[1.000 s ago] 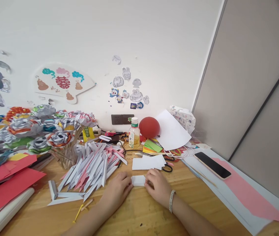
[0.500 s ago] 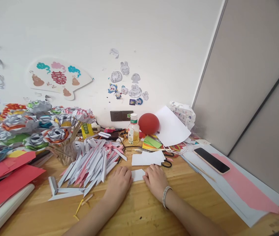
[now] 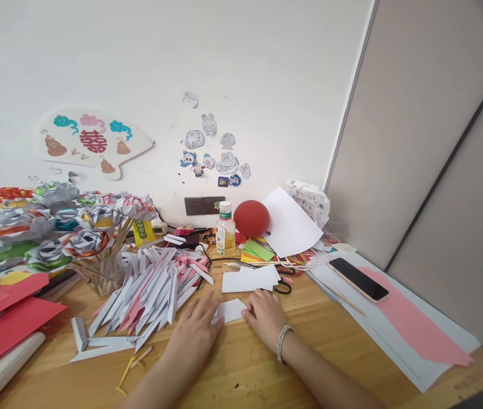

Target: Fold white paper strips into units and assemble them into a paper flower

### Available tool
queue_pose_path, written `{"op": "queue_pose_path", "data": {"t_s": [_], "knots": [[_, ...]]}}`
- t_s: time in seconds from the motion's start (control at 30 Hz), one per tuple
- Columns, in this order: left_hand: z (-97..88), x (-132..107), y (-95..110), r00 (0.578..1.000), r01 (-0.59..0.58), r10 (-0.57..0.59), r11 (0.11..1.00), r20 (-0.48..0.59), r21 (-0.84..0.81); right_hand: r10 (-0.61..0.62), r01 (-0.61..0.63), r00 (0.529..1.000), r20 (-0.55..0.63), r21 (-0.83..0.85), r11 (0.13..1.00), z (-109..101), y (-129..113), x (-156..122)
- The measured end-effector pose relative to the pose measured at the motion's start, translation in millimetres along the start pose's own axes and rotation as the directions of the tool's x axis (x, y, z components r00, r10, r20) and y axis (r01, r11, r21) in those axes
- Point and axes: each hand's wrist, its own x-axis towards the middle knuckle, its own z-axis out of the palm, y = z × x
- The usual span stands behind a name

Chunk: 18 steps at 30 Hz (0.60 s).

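The paper (image 3: 231, 309) lies on the worktop (image 3: 262, 369), the left hand (image 3: 195, 328) at its 8 o'clock now spread wide, the right hand (image 3: 265, 317) at 3 o'clock with fingers curled, grip unclear, suggesting left-side pressure has eased

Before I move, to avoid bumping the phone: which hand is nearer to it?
Right. The right hand is left of the phone; the left hand is farther left, at the left end of the small white paper.

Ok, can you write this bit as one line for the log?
paper: on table | left hand: spread, at its left end | right hand: curled, at its right end | behind: bottle, red balloon
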Motion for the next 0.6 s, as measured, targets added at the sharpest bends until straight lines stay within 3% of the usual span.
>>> {"op": "queue_pose_path", "data": {"t_s": [0.17,0.33,0.47,0.6], "knots": [[-7.3,-3.4,-2.4,0.999,0.047,-0.047,0.997,0.006,-0.054,-0.031,0.031,1.000,-0.006,0.078,0.996,-2.5,1.7,-1.6],[-15.0,-1.3,-5.8,0.998,0.056,-0.055,0.966,0.012,-0.252,-0.093,0.094,0.996,-0.008,0.102,0.990,-6.3,4.9,-3.9],[-7.4,0.3,-8.0,0.982,0.186,-0.177,0.881,0.062,-0.435,-0.077,0.067,0.996,0.035,0.241,0.968,-7.8,5.1,-4.5],[-3.3,1.5,-6.8,0.939,0.334,-0.319,0.762,0.128,-0.555,-0.073,0.050,0.996,0.057,0.338,0.940,-9.0,1.7,-5.9]]}}
